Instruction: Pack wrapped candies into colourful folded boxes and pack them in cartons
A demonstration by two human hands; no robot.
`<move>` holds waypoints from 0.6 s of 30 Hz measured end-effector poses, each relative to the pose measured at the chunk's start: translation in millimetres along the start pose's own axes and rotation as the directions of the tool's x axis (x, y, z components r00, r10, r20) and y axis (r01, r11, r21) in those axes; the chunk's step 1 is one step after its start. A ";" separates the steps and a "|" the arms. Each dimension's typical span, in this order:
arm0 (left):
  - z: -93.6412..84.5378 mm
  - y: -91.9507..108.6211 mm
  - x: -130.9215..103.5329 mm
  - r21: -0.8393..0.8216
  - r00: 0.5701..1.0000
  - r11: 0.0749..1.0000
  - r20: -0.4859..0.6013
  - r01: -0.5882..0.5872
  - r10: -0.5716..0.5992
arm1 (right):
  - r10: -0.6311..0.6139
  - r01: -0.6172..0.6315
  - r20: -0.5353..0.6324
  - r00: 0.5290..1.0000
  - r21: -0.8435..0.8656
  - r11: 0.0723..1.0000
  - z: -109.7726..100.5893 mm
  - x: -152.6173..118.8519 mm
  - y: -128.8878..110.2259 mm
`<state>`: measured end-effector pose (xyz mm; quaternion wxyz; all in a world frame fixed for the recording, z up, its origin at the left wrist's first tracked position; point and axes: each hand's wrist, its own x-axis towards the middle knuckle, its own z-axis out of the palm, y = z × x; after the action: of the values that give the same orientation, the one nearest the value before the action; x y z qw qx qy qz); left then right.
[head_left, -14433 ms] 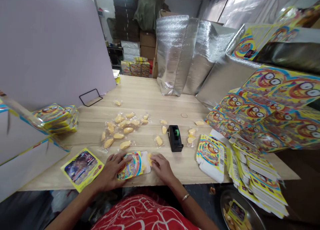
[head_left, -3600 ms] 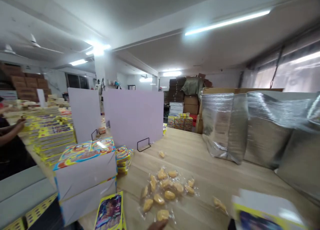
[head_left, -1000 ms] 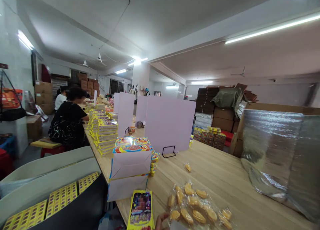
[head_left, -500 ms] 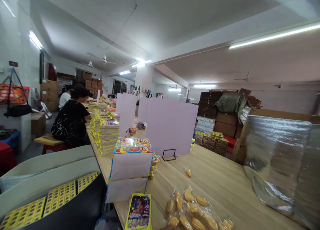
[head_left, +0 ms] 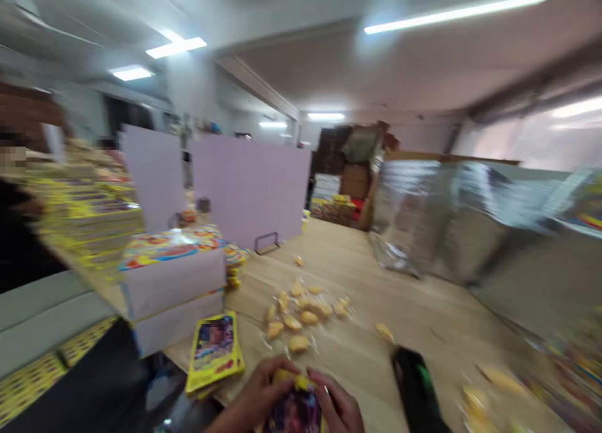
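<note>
Low in the head view, my left hand [head_left: 263, 389] and my right hand [head_left: 339, 403] grip a yellow printed box [head_left: 295, 413] from its two sides, fingers at its upper end. Its lower part is cut off by the frame's bottom edge. Left of my hands, a similar yellow printed box [head_left: 214, 351] lies face up on the wooden table [head_left: 343, 370], on top of at least one more. Just beyond my fingers is a loose group of wrapped yellow pieces [head_left: 309, 317] in clear film.
White-sided cartons [head_left: 181, 289] stand left, near a bin [head_left: 89, 383] of yellow boxes. A lilac divider [head_left: 249, 188] rises behind. A dark phone-like object [head_left: 417, 389] lies right, before silver-lined cartons [head_left: 404, 220]. A person in black [head_left: 19, 239] is at far left.
My view has swung right and down. Both hands have come into view, holding a yellow box. The silver-lined cartons and the dark object at right show more now.
</note>
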<state>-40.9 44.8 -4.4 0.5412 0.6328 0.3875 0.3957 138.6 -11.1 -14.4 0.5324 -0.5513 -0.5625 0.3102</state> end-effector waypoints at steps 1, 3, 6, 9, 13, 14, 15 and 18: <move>3.7 2.2 5.8 -0.003 1.000 1.000 0.027 0.001 -0.001 | 0.019 -0.020 -0.037 0.999 -0.004 1.000 -11.6 -5.2 3.8; 10.5 5.3 23.2 0.018 0.998 0.999 0.036 -0.045 0.044 | 0.025 -0.029 -0.153 0.988 -0.020 0.999 -44.0 -13.2 15.5; 24.5 3.9 50.0 0.099 0.964 0.961 -0.036 -0.259 0.264 | 0.041 -0.144 -0.490 0.870 -0.173 0.974 -109.2 -28.6 41.2; 38.9 -5.5 58.1 0.272 0.804 0.764 0.071 -0.585 0.591 | 0.073 -0.345 -0.701 0.709 -0.255 0.903 -166.6 -48.3 66.2; 42.6 -23.0 54.8 0.324 0.695 0.619 0.238 -0.716 0.679 | 0.134 -0.417 -0.702 0.699 -0.248 0.874 -197.9 -49.7 84.9; 40.6 -26.7 54.8 0.334 0.707 0.627 0.236 -0.704 0.667 | 0.149 -0.423 -0.691 0.707 -0.244 0.873 -199.7 -44.4 87.4; 38.0 -29.8 55.1 0.344 0.726 0.643 0.234 -0.684 0.647 | 0.168 -0.430 -0.678 0.715 -0.238 0.871 -200.5 -37.6 89.5; 30.3 -35.1 55.9 0.371 0.782 0.692 0.219 -0.620 0.583 | 0.247 -0.457 -0.629 0.737 -0.194 0.868 -201.0 -16.1 95.7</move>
<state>6.4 88.7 -37.7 0.2468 0.8421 0.2120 0.4302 352.6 -55.2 -59.7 0.5071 -0.7994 -0.2984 0.1211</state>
